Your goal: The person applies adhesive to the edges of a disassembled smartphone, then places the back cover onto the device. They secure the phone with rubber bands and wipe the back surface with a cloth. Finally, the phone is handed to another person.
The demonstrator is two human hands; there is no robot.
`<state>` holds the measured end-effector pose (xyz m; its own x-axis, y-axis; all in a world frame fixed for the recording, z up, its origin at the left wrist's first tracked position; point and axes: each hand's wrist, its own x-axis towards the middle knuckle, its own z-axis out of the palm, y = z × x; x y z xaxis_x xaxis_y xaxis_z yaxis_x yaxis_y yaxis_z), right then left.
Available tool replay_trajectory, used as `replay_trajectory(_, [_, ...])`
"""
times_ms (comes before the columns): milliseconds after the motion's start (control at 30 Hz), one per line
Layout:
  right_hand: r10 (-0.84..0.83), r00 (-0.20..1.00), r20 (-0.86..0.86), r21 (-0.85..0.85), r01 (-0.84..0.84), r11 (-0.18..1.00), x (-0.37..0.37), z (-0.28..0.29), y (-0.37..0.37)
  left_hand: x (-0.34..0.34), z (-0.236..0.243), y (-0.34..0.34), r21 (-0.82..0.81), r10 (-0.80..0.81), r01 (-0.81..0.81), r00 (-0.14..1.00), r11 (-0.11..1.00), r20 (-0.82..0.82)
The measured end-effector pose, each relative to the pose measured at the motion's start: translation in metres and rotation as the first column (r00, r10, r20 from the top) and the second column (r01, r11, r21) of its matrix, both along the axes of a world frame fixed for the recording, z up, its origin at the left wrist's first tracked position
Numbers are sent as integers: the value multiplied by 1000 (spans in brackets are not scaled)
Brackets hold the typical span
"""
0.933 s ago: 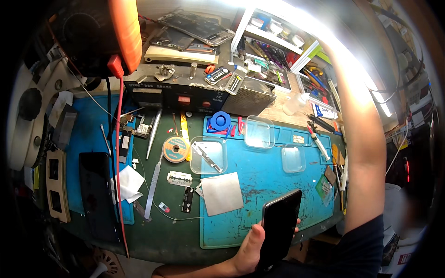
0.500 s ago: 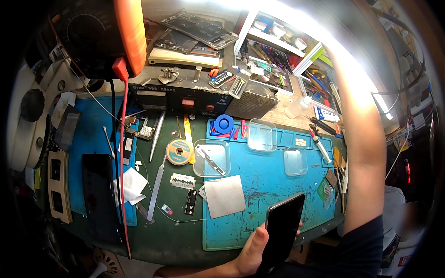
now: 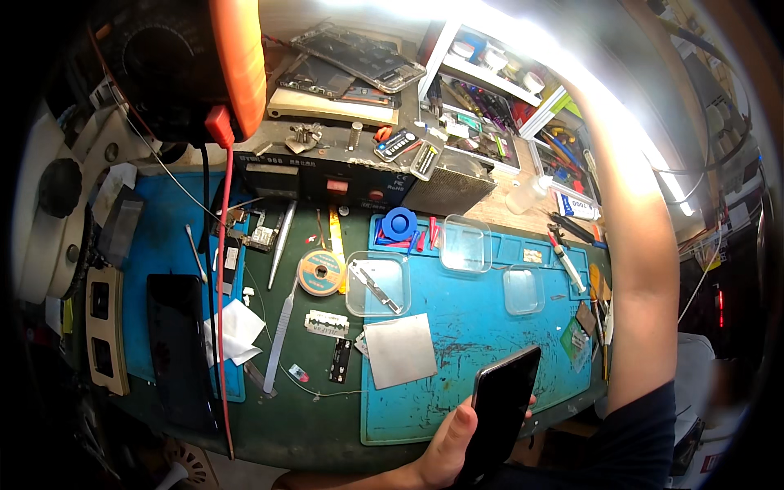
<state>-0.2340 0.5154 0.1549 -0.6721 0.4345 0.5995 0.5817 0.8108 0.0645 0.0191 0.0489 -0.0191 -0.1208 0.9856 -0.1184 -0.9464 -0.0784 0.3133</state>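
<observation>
My left hand [image 3: 447, 447] is closed round a dark smartphone [image 3: 500, 412] at the lower middle, its thumb along the left edge and fingertips showing at the right. The phone stands tilted above the front of a blue work mat [image 3: 482, 347], its black screen unlit. My right arm [image 3: 641, 269] stretches up along the right side to a glaring white light bar [image 3: 539, 41]; its hand is washed out in the glare, so its fingers cannot be made out. A grey metal plate [image 3: 400, 351] and clear plastic boxes [image 3: 523, 290] lie on the mat.
A second black phone [image 3: 175, 343] lies at the left, with the red lead [image 3: 222, 286] of an orange multimeter [image 3: 237, 73] hanging near it. A solder spool [image 3: 321, 273], a razor blade [image 3: 327, 323] and a spudger [image 3: 282, 339] lie between. A black power unit [image 3: 351, 184] stands behind.
The whole bench has shifted slightly right and down in the picture. My left hand still holds the smartphone, and my right arm stays raised toward the light.
</observation>
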Motion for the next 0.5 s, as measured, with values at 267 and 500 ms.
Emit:
replay_trajectory(267, [-8, 1000, -28, -26, 8, 1000, 9, -12, -3, 0, 3, -1, -30, 11, -11, 1000, 999, 12])
replay_trajectory(500, [-30, 994, -104, -58, 24, 998, 30, -15, 1, -3, 10, 0, -10, 47, -46, 998, 999, 38])
